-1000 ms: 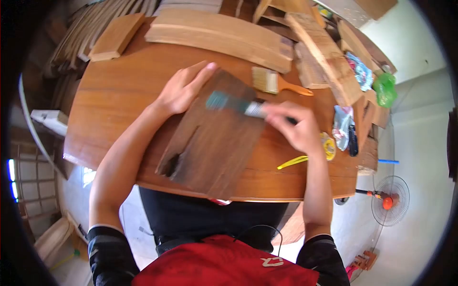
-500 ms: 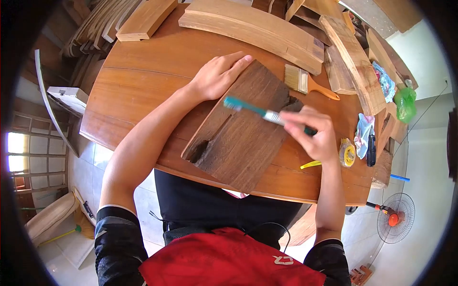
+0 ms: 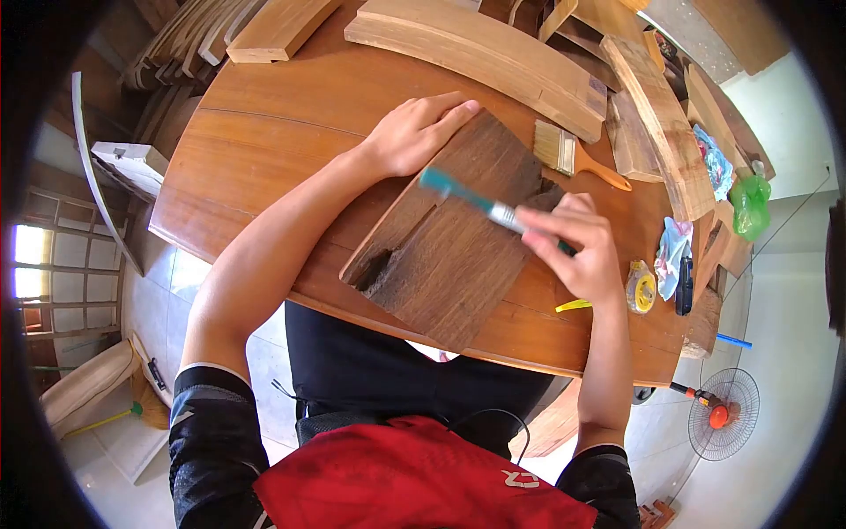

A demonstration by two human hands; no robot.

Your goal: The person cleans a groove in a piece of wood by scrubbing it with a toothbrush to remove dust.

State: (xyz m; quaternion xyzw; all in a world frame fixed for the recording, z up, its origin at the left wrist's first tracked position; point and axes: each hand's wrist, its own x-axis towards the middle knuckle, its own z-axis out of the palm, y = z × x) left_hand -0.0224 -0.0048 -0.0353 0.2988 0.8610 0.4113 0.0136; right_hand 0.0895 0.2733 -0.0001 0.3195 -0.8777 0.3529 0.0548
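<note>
Brush [image 3: 467,198] in right hand [image 3: 573,247]

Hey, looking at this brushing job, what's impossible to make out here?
1. Head view: the handle of the teal-bristled brush is hidden inside the right hand.
2. Head view: the dark weathered wooden board has its far corner covered by the left hand.
3. Head view: the yellow round tape measure markings are too small to read.

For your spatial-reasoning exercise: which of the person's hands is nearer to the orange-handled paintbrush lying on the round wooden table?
Right. The right hand sits just below the orange-handled paintbrush; the left hand rests farther left on the dark board.
</note>
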